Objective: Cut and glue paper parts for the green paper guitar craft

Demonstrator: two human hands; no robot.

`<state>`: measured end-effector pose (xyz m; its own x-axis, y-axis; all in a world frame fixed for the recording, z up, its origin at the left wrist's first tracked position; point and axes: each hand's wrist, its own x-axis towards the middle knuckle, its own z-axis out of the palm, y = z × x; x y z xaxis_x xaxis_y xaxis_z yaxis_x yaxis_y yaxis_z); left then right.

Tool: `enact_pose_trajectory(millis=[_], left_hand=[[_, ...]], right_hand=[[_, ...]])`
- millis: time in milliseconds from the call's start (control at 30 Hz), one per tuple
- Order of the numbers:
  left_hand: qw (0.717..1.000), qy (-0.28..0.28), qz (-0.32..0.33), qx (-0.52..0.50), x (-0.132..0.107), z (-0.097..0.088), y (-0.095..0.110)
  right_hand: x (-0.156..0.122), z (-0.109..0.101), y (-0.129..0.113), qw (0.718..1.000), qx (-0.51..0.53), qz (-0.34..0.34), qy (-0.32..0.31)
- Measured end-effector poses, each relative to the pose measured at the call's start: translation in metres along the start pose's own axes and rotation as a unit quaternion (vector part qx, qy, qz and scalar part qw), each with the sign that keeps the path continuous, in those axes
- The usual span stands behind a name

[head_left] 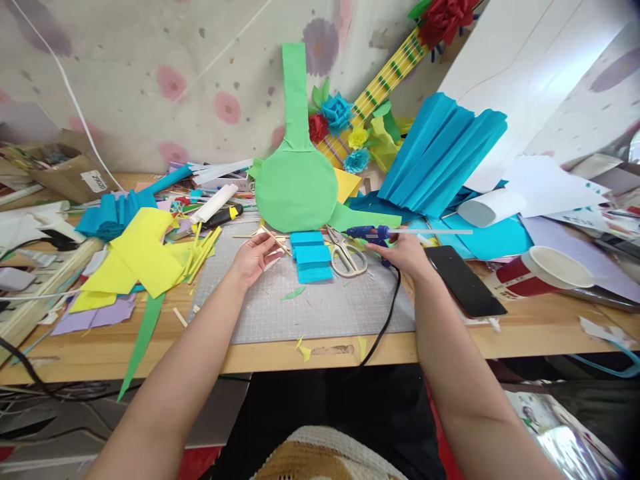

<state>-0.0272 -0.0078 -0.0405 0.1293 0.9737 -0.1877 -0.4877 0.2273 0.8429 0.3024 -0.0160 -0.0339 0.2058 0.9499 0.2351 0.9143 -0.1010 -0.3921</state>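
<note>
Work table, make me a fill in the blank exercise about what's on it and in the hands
The left hand holds a thin, pale ____.
The right hand holds a blue ____.
The scissors lie on the gray ____.
The round shape with the upright strip is coloured ____.

Missing words: stick; glue gun; cutting mat; green.

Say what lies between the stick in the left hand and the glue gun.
In the head view, blue paper, then scissors, lie between the stick and glue gun.

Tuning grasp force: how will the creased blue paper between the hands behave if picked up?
The creased blue paper looks thin, so likely light. Visible folds suggest it may flop or open along them. Lying on the gray cutting mat, it might slide.
</note>
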Motion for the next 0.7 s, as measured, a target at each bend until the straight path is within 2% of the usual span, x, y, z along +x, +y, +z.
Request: enact_pose_trajectory(millis=[67,167,267,333,367,433,500,600,700], left_hand=[[1.0,0.006,0.007,-0.01,0.0,0.0,0.003],[0.998,0.031,0.028,-0.039,0.0,-0.002,0.009],[0.995,0.056,0.043,-0.066,0.001,-0.004,0.016],[0.994,0.064,0.048,-0.07,0.0,-0.005,0.019],[0.994,0.067,0.051,-0.068,-0.001,-0.005,0.019],[0.994,0.074,0.057,-0.061,-0.002,-0.005,0.018],[0.994,0.074,0.059,-0.048,-0.003,-0.004,0.016],[0.998,0.05,0.045,-0.021,-0.004,-0.005,0.01],[1.0,0.011,0.027,0.0,-0.003,-0.005,0.006]], right_hand=[[-0.007,-0.017,-0.003,0.996,-0.064,0.031,-0.05],[-0.021,-0.035,-0.024,0.974,-0.094,0.039,-0.201],[-0.029,-0.03,-0.063,0.971,0.001,-0.053,-0.231],[-0.029,-0.014,-0.094,0.951,0.144,-0.107,-0.251],[-0.028,-0.004,-0.109,0.925,0.231,-0.118,-0.278],[-0.024,0.017,-0.137,0.868,0.37,-0.072,-0.323],[-0.02,0.034,-0.158,0.82,0.465,-0.023,-0.333],[-0.013,0.049,-0.171,0.76,0.542,0.032,-0.357],[-0.009,0.053,-0.17,0.684,0.586,0.059,-0.429]])
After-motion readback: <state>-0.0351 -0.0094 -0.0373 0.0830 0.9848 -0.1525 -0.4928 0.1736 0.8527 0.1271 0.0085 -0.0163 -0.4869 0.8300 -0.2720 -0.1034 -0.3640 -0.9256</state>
